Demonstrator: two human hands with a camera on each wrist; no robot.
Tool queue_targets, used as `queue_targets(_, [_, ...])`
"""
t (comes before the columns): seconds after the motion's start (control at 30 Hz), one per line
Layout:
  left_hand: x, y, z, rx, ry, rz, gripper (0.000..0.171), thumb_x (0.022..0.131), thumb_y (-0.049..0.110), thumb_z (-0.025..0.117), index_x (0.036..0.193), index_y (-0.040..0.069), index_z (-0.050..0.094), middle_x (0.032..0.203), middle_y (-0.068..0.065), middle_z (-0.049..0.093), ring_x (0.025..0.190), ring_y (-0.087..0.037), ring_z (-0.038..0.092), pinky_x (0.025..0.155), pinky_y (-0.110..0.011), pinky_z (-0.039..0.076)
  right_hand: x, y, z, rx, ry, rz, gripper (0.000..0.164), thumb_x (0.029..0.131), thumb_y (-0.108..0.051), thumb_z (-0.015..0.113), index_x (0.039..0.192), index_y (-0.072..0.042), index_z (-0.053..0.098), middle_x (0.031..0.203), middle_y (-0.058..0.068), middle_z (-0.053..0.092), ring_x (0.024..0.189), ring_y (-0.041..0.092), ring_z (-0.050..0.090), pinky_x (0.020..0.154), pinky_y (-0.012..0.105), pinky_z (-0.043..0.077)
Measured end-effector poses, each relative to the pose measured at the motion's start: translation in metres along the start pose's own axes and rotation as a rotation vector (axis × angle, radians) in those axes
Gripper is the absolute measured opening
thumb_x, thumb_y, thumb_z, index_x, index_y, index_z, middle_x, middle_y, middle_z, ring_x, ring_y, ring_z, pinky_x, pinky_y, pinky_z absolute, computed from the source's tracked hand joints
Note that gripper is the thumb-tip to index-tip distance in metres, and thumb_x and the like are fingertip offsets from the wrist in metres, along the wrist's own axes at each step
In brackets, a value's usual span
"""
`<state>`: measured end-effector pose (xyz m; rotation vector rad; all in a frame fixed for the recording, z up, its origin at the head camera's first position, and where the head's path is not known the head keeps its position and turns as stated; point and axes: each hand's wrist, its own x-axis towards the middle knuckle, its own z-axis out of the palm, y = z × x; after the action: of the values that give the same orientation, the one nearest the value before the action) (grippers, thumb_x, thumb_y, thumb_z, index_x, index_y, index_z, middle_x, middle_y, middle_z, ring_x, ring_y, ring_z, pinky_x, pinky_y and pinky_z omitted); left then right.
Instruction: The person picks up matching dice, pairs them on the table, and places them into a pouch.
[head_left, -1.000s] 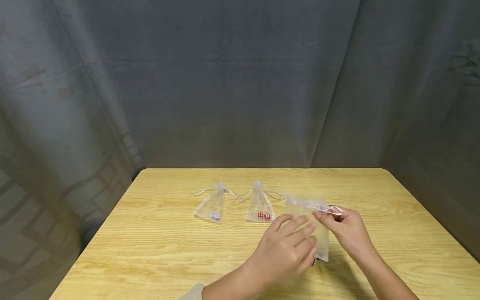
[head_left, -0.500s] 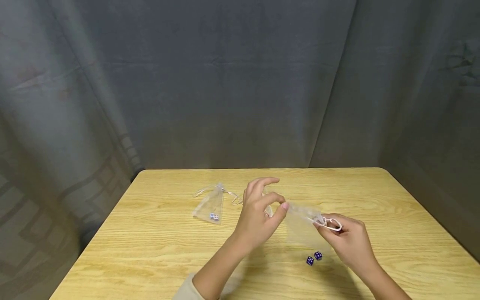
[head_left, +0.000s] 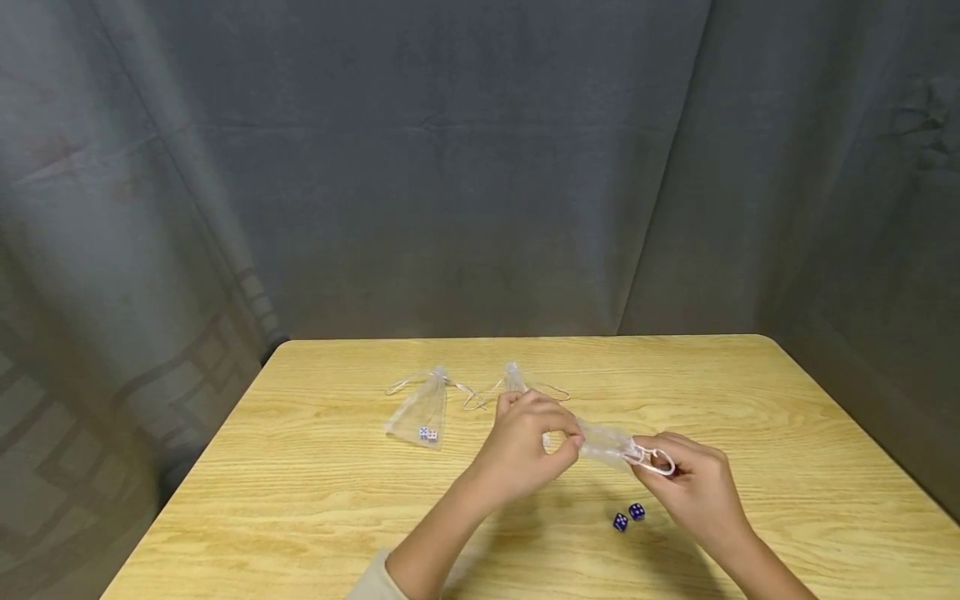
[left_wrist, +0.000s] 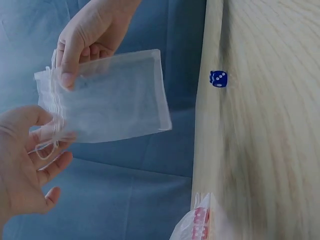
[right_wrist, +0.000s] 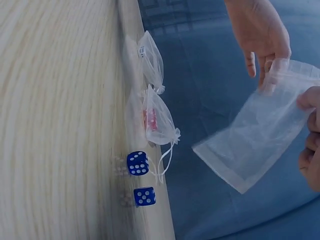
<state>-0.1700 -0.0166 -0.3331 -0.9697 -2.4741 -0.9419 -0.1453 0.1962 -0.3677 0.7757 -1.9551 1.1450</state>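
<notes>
A sheer white drawstring pouch (head_left: 602, 443) is held above the table between both hands, with nothing showing inside it. My left hand (head_left: 528, 437) pinches one side of its gathered mouth between thumb and index finger. My right hand (head_left: 693, 487) grips the opposite side, where a white cord loop (head_left: 660, 461) sticks out. In the right wrist view the pouch body (right_wrist: 250, 135) hangs down flat from the fingers. Below the hands, two dark blue dice (head_left: 620, 522) with white pips lie close together on the wooden table.
A tied pouch (head_left: 420, 412) with two white dice (head_left: 428, 434) lies at the left. Beside it is another tied pouch (head_left: 513, 379), partly behind my left hand; red dice (right_wrist: 151, 120) show through it in the right wrist view. Grey curtains (head_left: 465, 167) surround the wooden table (head_left: 300, 500).
My left hand has gone from in front of the pouch to its mouth and now pinches it. The pouch's mouth has come lower, and the blue dice have come into view.
</notes>
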Motion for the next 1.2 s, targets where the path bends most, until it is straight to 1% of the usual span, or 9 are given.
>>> queue_targets(0.07, [0.0, 0.0, 0.001, 0.005, -0.008, 0.001, 0.007, 0.083, 0.023, 0.063, 0.083, 0.021, 0.069, 0.092, 0.018, 0.064, 0.1, 0.0, 0.048, 0.095, -0.037, 0.025, 0.0, -0.001, 0.0, -0.02, -0.004, 0.027, 0.006, 0.075, 0.003, 0.073, 0.079, 0.004, 0.069, 0.066, -0.006, 0.057, 0.053, -0.003, 0.042, 0.04, 0.014, 0.033])
queue_targets(0.2, [-0.001, 0.001, 0.001, 0.039, -0.011, 0.006, 0.007, 0.083, 0.023, 0.063, 0.088, 0.02, 0.067, 0.092, 0.017, 0.064, 0.098, 0.0, 0.049, 0.095, -0.037, 0.025, 0.001, -0.002, 0.003, -0.086, -0.033, 0.12, 0.029, 0.059, 0.022, 0.071, 0.079, 0.002, 0.07, 0.064, -0.009, 0.056, 0.05, -0.003, 0.04, 0.041, 0.014, 0.034])
queue_targets(0.4, [-0.002, 0.003, -0.003, 0.132, 0.011, 0.011, 0.015, 0.084, 0.02, 0.064, 0.098, 0.016, 0.067, 0.095, 0.013, 0.065, 0.096, -0.003, 0.049, 0.096, -0.037, 0.024, 0.004, -0.003, 0.002, -0.203, -0.224, 0.364, 0.017, 0.072, -0.001, 0.076, 0.088, -0.002, 0.072, 0.053, -0.011, 0.04, 0.045, -0.001, 0.03, 0.038, 0.019, 0.029])
queue_targets(0.53, [-0.002, 0.005, -0.004, 0.173, 0.027, 0.021, 0.02, 0.083, 0.017, 0.065, 0.102, 0.015, 0.066, 0.095, 0.011, 0.066, 0.093, -0.005, 0.051, 0.095, -0.037, 0.026, 0.002, 0.003, -0.002, -0.332, -0.442, 0.508, 0.015, 0.077, -0.019, 0.075, 0.073, -0.007, 0.066, 0.048, -0.009, 0.033, 0.043, 0.002, 0.025, 0.04, 0.02, 0.026])
queue_targets(0.67, [-0.001, 0.004, -0.003, 0.198, 0.026, 0.029, 0.02, 0.082, 0.015, 0.065, 0.103, 0.014, 0.066, 0.09, 0.012, 0.066, 0.086, -0.004, 0.05, 0.093, -0.037, 0.027, -0.003, 0.011, -0.004, -0.443, -0.634, 0.551, 0.017, 0.076, -0.022, 0.075, 0.079, -0.006, 0.068, 0.051, -0.008, 0.037, 0.045, 0.005, 0.028, 0.042, 0.022, 0.028])
queue_targets(0.77, [-0.001, 0.003, -0.002, 0.212, 0.022, 0.031, 0.02, 0.082, 0.014, 0.064, 0.102, 0.014, 0.067, 0.087, 0.013, 0.066, 0.083, -0.003, 0.05, 0.092, -0.037, 0.027, -0.007, 0.017, -0.004, -0.453, -0.747, 0.603, 0.029, 0.076, -0.019, 0.074, 0.101, -0.005, 0.071, 0.056, -0.006, 0.044, 0.048, 0.009, 0.036, 0.044, 0.024, 0.031])
queue_targets(0.83, [-0.001, 0.002, -0.001, 0.217, 0.021, 0.032, 0.02, 0.081, 0.013, 0.065, 0.101, 0.014, 0.067, 0.085, 0.014, 0.065, 0.082, -0.003, 0.049, 0.092, -0.037, 0.027, -0.009, 0.019, -0.003, -0.461, -0.804, 0.642, 0.028, 0.076, -0.018, 0.074, 0.101, -0.005, 0.07, 0.058, -0.006, 0.046, 0.05, 0.01, 0.039, 0.045, 0.025, 0.033])
queue_targets(1.03, [-0.002, 0.002, -0.001, 0.222, 0.024, 0.029, 0.02, 0.08, 0.012, 0.066, 0.1, 0.013, 0.068, 0.08, 0.015, 0.063, 0.08, -0.003, 0.048, 0.091, -0.038, 0.027, -0.014, 0.023, -0.003, -0.489, -0.877, 0.674, 0.019, 0.077, -0.012, 0.073, 0.094, -0.007, 0.071, 0.057, -0.006, 0.049, 0.05, 0.011, 0.041, 0.054, 0.032, 0.041])
queue_targets(1.2, [-0.002, 0.001, -0.001, 0.225, 0.019, 0.027, 0.02, 0.08, 0.012, 0.066, 0.101, 0.014, 0.068, 0.083, 0.014, 0.065, 0.081, -0.003, 0.048, 0.091, -0.038, 0.027, -0.016, 0.026, -0.002, -0.476, -0.912, 0.692, 0.012, 0.075, -0.008, 0.073, 0.087, -0.01, 0.071, 0.076, -0.003, 0.063, 0.06, 0.012, 0.048, 0.054, 0.032, 0.042])
